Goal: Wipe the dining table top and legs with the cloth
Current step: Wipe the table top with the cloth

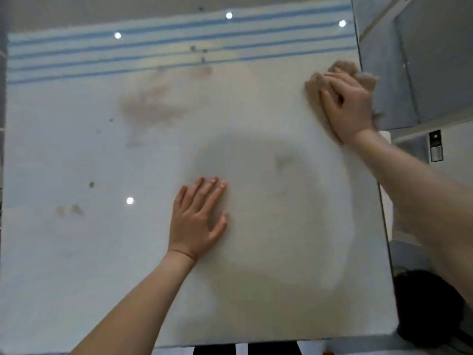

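Note:
The glossy white dining table top [107,252] fills most of the head view and mirrors ceiling lights and blue stripes at its far side. Brownish smears [151,106] and small dark specks mark its far middle and left. My right hand [345,103] grips a bunched beige cloth [345,67] and presses it on the table near the far right edge. My left hand [198,216] lies flat on the top near the centre, fingers spread. The table legs are hidden below the top.
The table's right edge [384,213] runs from far right to near right, with grey floor tiles [430,73] beyond it. A dark furry object [432,306] sits on the floor by the near right corner. The near edge runs along the bottom of the frame.

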A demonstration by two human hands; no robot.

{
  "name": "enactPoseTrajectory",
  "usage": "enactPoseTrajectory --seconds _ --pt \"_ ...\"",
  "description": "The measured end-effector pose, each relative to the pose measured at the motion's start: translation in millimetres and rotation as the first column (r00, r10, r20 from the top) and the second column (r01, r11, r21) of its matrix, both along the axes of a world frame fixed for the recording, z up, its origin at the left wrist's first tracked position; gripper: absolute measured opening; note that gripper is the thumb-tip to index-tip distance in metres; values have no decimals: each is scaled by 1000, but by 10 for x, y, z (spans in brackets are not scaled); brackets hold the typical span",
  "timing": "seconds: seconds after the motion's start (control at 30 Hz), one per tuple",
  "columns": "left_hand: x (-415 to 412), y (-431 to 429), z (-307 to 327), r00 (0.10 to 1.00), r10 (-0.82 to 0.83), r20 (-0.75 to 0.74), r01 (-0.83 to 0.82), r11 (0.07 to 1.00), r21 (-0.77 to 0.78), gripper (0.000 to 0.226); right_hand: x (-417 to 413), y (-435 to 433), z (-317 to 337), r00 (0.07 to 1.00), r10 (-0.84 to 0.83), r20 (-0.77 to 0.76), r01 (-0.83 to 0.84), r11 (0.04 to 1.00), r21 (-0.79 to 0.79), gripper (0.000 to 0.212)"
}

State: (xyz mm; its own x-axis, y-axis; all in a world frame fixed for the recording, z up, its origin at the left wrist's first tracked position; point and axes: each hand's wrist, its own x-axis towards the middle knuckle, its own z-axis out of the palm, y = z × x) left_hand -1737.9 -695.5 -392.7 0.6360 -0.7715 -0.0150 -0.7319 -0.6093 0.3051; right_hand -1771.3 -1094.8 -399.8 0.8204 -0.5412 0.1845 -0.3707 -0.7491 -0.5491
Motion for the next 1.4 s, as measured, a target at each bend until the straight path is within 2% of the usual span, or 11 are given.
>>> enactPoseTrajectory --seconds 0.27,0.37,0.47,0.67,0.73,0.8,0.87,0.93,1.0,1.23,1.4 --pt "14 -15 -28 1000 6 13 -5 1000 -31 57 618 -307 66 961 -264 -83 263 965 -19 56" --pt "11 -10 -22 1000 0 1 0 1000 -17 58 215 333 78 999 -25 29 26 1000 -18 40" --pt "7 -12 -11 1000 5 -5 -5 1000 -2 59 -700 1306 37 946 314 86 -316 948 18 26" --pt "1 -18 18 1000 10 -12 -10 1000 24 59 -2493 2423 44 655 756 -15 -754 654 61 29" --pt "-6 -15 22 1000 16 -14 -16 1000 25 59 -2461 2334 105 526 850 -42 -842 527 116 31" --pt "-5 -20 18 1000 15 -16 -14 1000 26 60 -2095 2128 161 488 865 -122 -845 502 182 46" --pt "2 -25 14 1000 15 -18 -15 999 30 59 -1588 1824 218 602 780 -170 -784 618 57 56" --pt "1 -22 9 1000 20 -22 -19 999 30 59 -1107 1445 196 821 571 29 -570 821 -31 28" --pt "-7 -17 17 999 16 -33 -15 999 32 59 -618 1020 124 934 346 86 -343 938 -55 24" --pt "18 0 3 998 0 -62 1 1000 5 60 1064 -159 128 997 -55 48 54 998 31 40" --pt "33 4 4 999 -3 -52 3 1000 3 62 1093 185 19 999 -23 43 23 1000 1 38"
